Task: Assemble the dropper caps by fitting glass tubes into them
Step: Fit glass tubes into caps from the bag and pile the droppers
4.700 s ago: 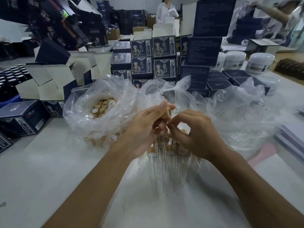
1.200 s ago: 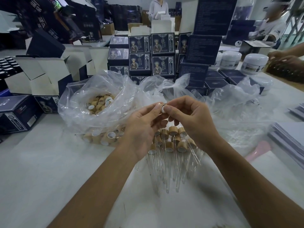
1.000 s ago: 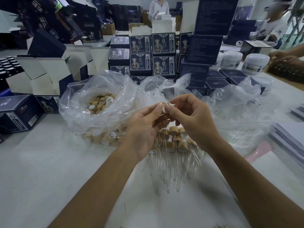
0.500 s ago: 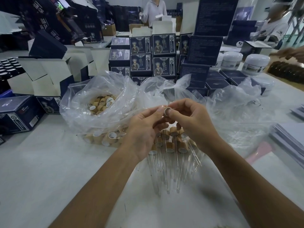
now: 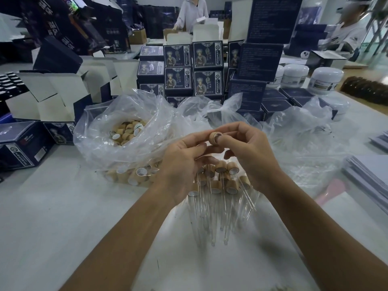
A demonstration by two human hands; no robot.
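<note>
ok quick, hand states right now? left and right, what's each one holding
Left hand: fingers pinch one side of the wooden dropper cap.
Right hand: thumb and fingers pinch the same cap's other side.

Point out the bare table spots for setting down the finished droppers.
Bare table lies left of the finished droppers, in front of the bag of caps. More lies right of them, before the paper stack. Crowded: behind both hands, bags and boxes.
</note>
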